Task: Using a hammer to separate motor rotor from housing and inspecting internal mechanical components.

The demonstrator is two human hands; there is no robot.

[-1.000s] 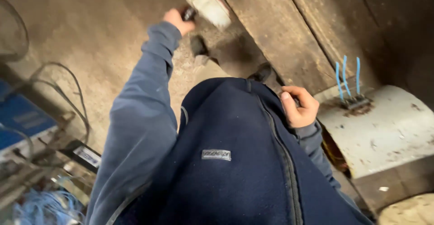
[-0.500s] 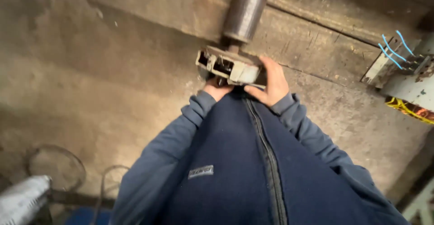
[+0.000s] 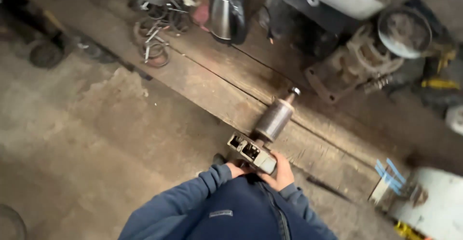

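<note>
I hold a motor rotor (image 3: 274, 119), a dark rusty cylinder with a short shaft tip, fixed to a pale grey end plate (image 3: 251, 152) with rectangular openings. Both hands grip that end plate close to my chest. My left hand (image 3: 236, 168) is under its left side, mostly hidden by the blue sleeve. My right hand (image 3: 281, 174) wraps its right side. The rotor points away from me over a long wooden plank (image 3: 212, 83).
Concrete floor (image 3: 87, 138) lies left of the plank. Metal rings and scraps (image 3: 156, 25) and a shiny dark kettle-like vessel (image 3: 226, 11) sit at the top. A motor housing (image 3: 354, 66) and round lid (image 3: 404, 31) are upper right. A pale drum (image 3: 436, 206) with blue wires (image 3: 388, 171) stands lower right.
One second ago only my left hand reached out to the part; now both hands hold it near my chest. The view has swung up, showing more clutter beyond the plank.
</note>
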